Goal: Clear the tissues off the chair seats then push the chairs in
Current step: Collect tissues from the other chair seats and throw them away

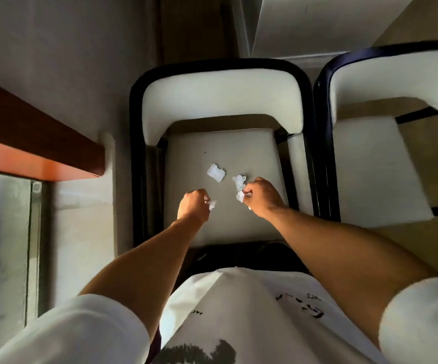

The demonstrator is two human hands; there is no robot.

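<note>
My left hand (193, 206) grips small tissue wad (212, 204); my right hand (262, 197) pinches crumpled tissue (239, 186). Third tissue (215, 172) lies loose on chair seat (194, 153).

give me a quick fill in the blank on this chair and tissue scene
1. The left hand grips a crumpled white ____.
2. One loose white tissue piece lies on the grey padded chair ____.
3. The second white-cushioned chair stands to the ____ of the near chair.
4. Both hands hold tissue in a closed ____.

Missing words: tissue; seat; right; grip
</note>
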